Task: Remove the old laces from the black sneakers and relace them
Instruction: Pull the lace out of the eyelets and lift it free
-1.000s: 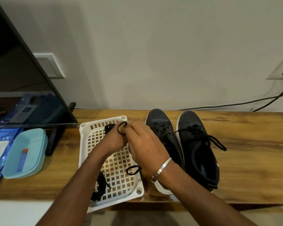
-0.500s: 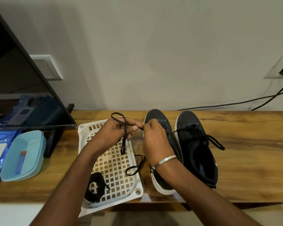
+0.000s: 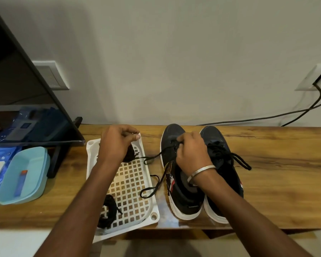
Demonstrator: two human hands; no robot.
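Left hand [image 3: 117,145]: hovering over the white basket's [image 3: 150,182] far right corner, fingers curled, pinching something dark; whether the lace end, cannot tell.
Lace [image 3: 152,158]: running from near the left hand rightward to the left sneaker's [image 3: 176,169] toe-end eyelets, another strand looping over the basket's right rim.
Right hand [image 3: 193,153]: fingers gripping the lace at those eyelets, nearer for threading.
Right sneaker [image 3: 224,164]: standing beside, tied, toward the tabletop's [image 3: 276,164] far edge.
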